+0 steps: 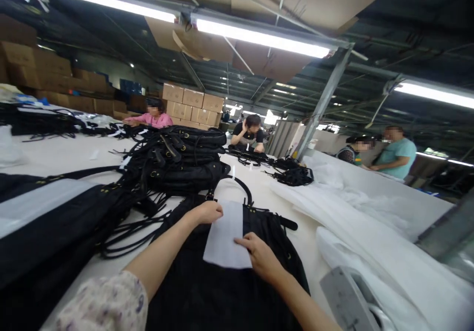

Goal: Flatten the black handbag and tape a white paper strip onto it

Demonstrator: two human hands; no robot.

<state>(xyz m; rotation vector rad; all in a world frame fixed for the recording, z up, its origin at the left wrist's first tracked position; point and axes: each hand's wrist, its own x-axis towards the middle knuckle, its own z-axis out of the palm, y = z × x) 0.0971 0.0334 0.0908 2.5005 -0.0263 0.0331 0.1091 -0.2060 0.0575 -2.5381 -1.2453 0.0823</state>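
A black handbag (222,296) lies flat in front of me, its curved handle (244,187) pointing away. On its upper part rests a white sheet (225,242), thin like foam or paper. My left hand (208,213) is closed at the sheet's upper left edge, pinching it. Lower down, my right hand (261,256) is closed at the right edge, its index finger over the sheet and the other fingers curled; its thumb is hidden.
Stacked black bags (185,158) stand beyond my left arm. Another black bag (48,232) with a white strip lies at left. White wrapping (370,232) and a grey device (348,296) are at right. Several people work farther back, one in a pink top (159,119).
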